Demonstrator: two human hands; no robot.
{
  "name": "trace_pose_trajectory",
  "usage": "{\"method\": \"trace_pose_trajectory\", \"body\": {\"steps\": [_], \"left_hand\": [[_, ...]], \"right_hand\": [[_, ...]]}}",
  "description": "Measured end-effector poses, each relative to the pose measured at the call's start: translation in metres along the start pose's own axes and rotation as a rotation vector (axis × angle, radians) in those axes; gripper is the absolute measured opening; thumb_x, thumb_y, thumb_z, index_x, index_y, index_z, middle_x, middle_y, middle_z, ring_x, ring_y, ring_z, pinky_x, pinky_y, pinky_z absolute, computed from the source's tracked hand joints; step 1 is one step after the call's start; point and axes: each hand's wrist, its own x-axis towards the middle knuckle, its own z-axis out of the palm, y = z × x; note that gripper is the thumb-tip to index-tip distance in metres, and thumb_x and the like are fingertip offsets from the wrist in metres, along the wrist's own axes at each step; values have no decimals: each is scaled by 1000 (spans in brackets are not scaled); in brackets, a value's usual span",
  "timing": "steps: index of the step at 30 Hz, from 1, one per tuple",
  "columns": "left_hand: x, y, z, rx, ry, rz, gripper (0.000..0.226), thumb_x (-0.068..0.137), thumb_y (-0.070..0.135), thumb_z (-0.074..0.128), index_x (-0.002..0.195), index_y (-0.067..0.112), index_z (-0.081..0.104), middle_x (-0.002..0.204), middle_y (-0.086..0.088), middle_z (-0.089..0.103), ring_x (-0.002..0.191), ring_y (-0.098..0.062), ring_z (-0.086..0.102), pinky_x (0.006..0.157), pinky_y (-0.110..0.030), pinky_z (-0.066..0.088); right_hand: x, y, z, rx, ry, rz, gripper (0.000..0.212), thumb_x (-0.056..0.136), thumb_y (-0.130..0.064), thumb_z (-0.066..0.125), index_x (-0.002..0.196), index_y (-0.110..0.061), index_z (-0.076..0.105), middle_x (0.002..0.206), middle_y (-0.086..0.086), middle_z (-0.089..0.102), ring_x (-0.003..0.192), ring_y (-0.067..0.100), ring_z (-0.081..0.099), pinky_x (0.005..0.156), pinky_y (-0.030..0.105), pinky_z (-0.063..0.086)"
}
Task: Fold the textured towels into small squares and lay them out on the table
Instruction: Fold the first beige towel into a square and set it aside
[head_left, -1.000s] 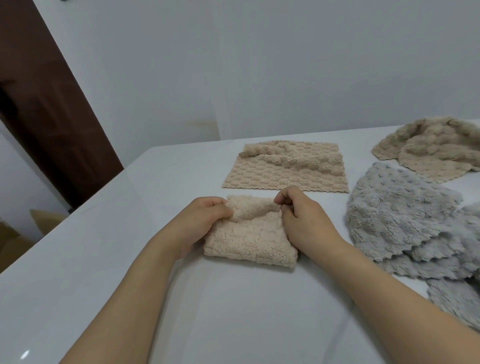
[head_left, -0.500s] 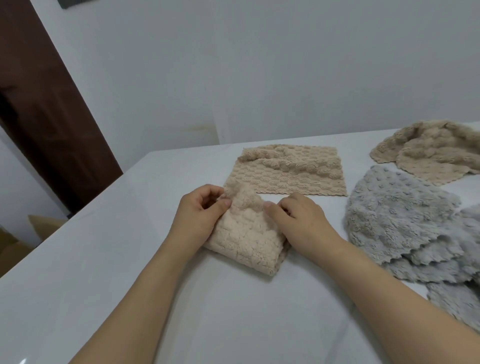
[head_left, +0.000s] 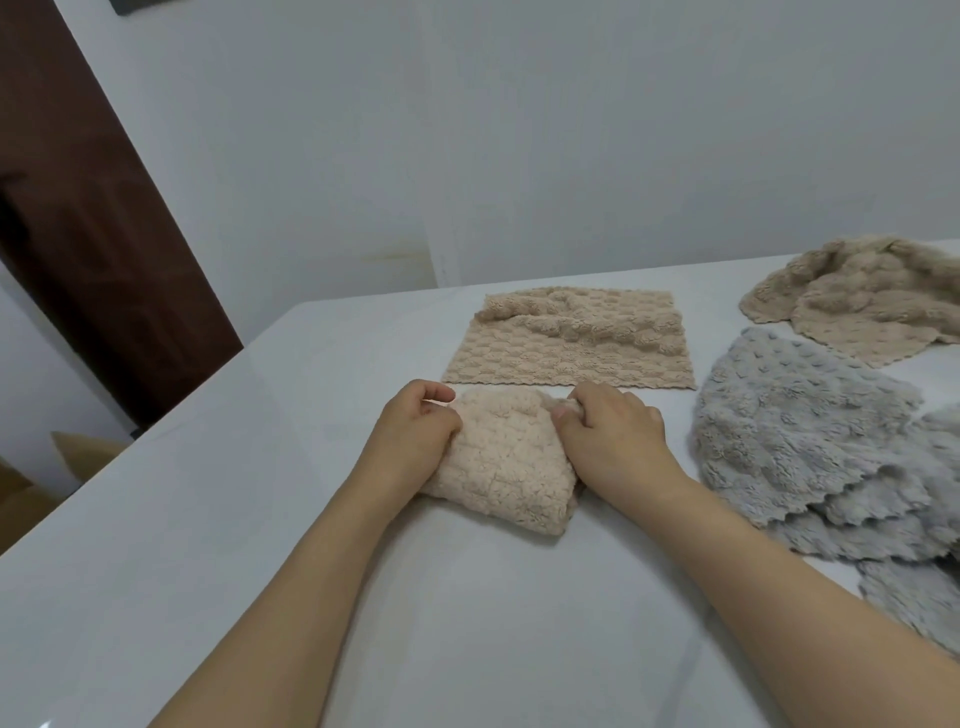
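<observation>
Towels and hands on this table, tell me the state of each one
Small beige towel: folded, gripped at both sides.
Left hand: grips its left edge.
Right hand: pinches its right edge.
Flat beige towel: spread out, top edge rumpled.
Far beige towel: crumpled, unfolded.
Grey towels: heaped, unfolded.

Both forearms are bare to the frame's edge, and the hands (head_left: 519, 441) wear no rings or gloves.
</observation>
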Motion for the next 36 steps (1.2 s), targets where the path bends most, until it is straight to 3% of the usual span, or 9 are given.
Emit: {"method": "trace_pose_trajectory", "body": {"steps": [3, 9, 16, 20, 22, 27, 31, 33, 36], "left_hand": [[3, 1, -10, 57, -33, -77, 16, 88, 16, 59, 103, 21, 61, 77, 1, 63, 67, -16, 55, 63, -29, 41], [1, -7, -5, 253, -28, 48, 14, 90, 32, 67, 98, 24, 59, 72, 4, 61, 60, -9, 53, 56, -26, 37], [-1, -8, -3, 269, -75, 83, 7, 90, 32, 66, 92, 25, 63, 70, 9, 60, 65, -9, 54, 64, -28, 39], [-3, -8, -4, 283, -78, 103, 6, 90, 31, 65, 92, 25, 63, 69, 11, 58, 66, -9, 54, 64, -29, 39], [-3, -8, -4, 289, -75, 104, 7, 90, 31, 65, 91, 25, 62, 70, 11, 58, 67, -9, 54, 63, -29, 38], [-4, -2, -7, 287, -43, 8, 18, 87, 36, 67, 91, 20, 61, 86, 4, 66, 76, -13, 60, 67, -30, 45], [-7, 6, -18, 8, -173, -161, 29, 76, 31, 78, 96, 14, 66, 85, 0, 70, 70, -13, 61, 65, -27, 43], [-8, 8, -21, -102, -224, -194, 37, 67, 27, 81, 100, 16, 67, 87, -3, 73, 69, -13, 63, 63, -28, 47], [-7, 7, -23, -132, -261, -215, 47, 59, 28, 78, 104, 19, 68, 94, -8, 76, 79, -19, 69, 81, -38, 53]], "right_hand": [[0, -2, -3, -16, 19, 30, 21, 96, -32, 38, 85, -17, 47, 90, 0, 50, 97, 29, 49, 87, 41, 33], [-1, -3, -6, -16, 27, 37, 16, 91, -27, 42, 88, -16, 53, 94, 2, 53, 88, 25, 48, 86, 40, 37], [16, -26, -39, -130, -302, 94, 22, 90, -27, 48, 76, -12, 55, 81, 4, 56, 83, 27, 54, 68, 30, 41], [34, -53, -35, -297, -380, 12, 41, 101, -35, 33, 115, -9, 60, 125, 13, 57, 112, 30, 53, 86, 33, 40], [39, -54, -18, -341, -336, -17, 50, 101, -41, 27, 122, -7, 57, 132, 14, 52, 118, 31, 50, 92, 36, 40], [39, -39, 17, -399, -142, -195, 39, 102, -35, 29, 111, -7, 54, 112, 14, 58, 98, 32, 56, 73, 35, 36], [41, -41, 18, -379, -121, -214, 19, 99, -22, 35, 88, -9, 43, 103, 14, 58, 78, 27, 46, 66, 32, 29], [43, -43, 15, -396, -138, -216, 30, 98, -21, 34, 70, -10, 33, 90, 11, 54, 66, 22, 37, 65, 32, 27], [47, -48, 9, -383, -185, -180, 42, 100, -36, 26, 72, -10, 41, 79, 6, 45, 70, 22, 41, 68, 32, 32]]}}
